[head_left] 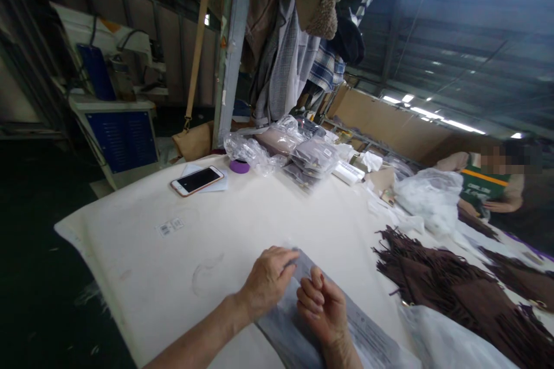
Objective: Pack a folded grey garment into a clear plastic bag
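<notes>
At lower centre of the frame, a flat grey printed plastic bag (367, 331) lies on the white padded table (142, 253). The left hand (269, 278) presses its top edge with curled fingers; the right hand (322, 304) pinches it, loosely fisted. It looks light, limp and slippery, best gripped at the edge. Brown fringed suede pieces (450, 288) lie right.

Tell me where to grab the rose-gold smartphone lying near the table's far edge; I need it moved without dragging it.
Pinch the rose-gold smartphone across its two long edges, coming from above. It lies flat, screen up, on white paper, so only its thin sides offer a hold.
</notes>
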A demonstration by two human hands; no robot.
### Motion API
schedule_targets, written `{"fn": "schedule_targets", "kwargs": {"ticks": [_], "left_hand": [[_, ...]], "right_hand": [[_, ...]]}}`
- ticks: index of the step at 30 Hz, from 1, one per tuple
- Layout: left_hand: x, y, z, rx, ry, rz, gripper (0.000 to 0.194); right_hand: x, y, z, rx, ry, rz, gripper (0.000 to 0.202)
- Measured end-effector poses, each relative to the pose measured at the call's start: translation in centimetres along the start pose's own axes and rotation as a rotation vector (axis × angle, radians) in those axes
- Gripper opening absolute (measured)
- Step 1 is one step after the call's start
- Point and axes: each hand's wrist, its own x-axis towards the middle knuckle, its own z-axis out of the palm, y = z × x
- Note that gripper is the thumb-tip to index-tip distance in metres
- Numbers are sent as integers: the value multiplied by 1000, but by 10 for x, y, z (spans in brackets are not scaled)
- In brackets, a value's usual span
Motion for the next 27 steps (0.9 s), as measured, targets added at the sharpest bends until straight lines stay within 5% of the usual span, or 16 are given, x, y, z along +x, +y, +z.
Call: {"fn": "schedule_targets", "kwargs": {"ticks": [5,14,27], "left_hand": [[0,20,11,-383,-83,-227,27],[-1,21,17,-872,-243,-441,25],[-2,16,20,-1012,-192,-488,21]], "right_hand": [[1,0,-2,-31,-4,29,27],[0,2,-4,-35,-18,41,27],[1,4,-1,-146,17,62,35]]}}
